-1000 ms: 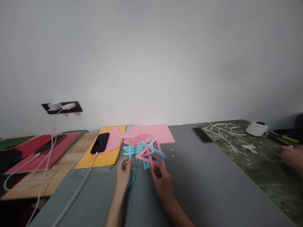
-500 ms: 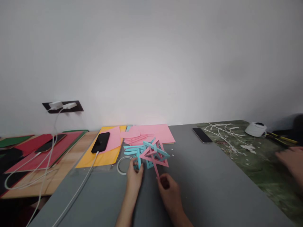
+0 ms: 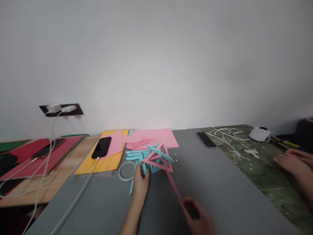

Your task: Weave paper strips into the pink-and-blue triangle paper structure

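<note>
A woven star-shaped model of pink and blue paper strips [image 3: 160, 158] rests on the grey table just beyond my hands. My left hand [image 3: 141, 182] is closed at its left side, thumb and fingers pinching blue paper strips [image 3: 144, 167]; one end sticks out below the hand. My right hand [image 3: 195, 213], blurred by motion, grips the near end of a pink paper strip [image 3: 174, 184]. That strip runs taut from the front of the model toward me. More blue strips [image 3: 132, 155] lie behind my left hand.
A white tape ring [image 3: 126, 171] lies left of my left hand. Pink sheets [image 3: 156, 135] and a charging phone [image 3: 101, 147] on a yellow sheet [image 3: 85, 166] are behind. Another phone [image 3: 206, 139] is at right. A co-worker's hands [image 3: 290, 161] rest on the green table [image 3: 266, 176].
My right hand has moved right and toward me, with a longer length of pink strip showing. A blue strip end now shows below my left hand. The co-worker's hands have come further into view.
</note>
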The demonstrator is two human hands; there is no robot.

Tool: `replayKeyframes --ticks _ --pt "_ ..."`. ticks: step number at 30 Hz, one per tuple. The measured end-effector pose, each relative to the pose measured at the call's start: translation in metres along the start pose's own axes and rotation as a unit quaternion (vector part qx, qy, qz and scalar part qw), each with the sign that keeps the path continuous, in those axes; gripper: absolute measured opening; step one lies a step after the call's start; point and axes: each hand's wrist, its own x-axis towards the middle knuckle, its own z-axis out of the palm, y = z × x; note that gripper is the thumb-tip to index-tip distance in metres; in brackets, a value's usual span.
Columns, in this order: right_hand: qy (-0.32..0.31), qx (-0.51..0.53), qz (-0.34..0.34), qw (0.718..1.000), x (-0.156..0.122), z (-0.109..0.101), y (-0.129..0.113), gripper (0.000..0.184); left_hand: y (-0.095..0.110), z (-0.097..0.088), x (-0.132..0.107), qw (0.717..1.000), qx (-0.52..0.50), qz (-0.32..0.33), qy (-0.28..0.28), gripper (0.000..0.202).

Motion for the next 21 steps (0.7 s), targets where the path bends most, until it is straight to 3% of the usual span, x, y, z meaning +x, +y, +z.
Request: replayKeyframes --ticks 5,7,10,13,16,18,21 --pt "-0.006 -0.078 -0.029 0.997 0.039 -0.013 -0.006 0.032 0.019 -0.012 0.002 0.996 0.038 0.018 0.075 0.035" --pt "0.011 -0.114 -0.024 0.993 0.051 -0.017 0.003 0.032 0.030 -0.014 0.004 0.997 -0.001 0.024 0.073 0.036" --pt "0.022 -0.152 -0.019 0.988 0.063 -0.023 0.019 0.032 0.048 -0.007 0.012 0.987 -0.153 -0.006 0.048 0.053" --pt "0.046 -0.181 -0.038 0.982 0.077 -0.025 0.016 0.033 0.068 0.000 0.024 0.976 -0.219 -0.015 0.000 0.051" --pt "0.043 -0.130 -0.082 0.987 0.101 -0.016 -0.024 0.035 0.085 0.002 0.031 0.961 -0.251 -0.042 -0.106 0.047" --pt "-0.042 -0.046 -0.120 0.991 0.120 -0.003 -0.067 0.034 0.094 0.002 0.033 0.946 -0.258 -0.069 -0.182 0.052" --pt "-0.237 0.052 -0.156 0.957 0.147 0.022 -0.129 0.032 0.100 0.003 0.033 0.934 -0.257 -0.091 -0.232 0.063"
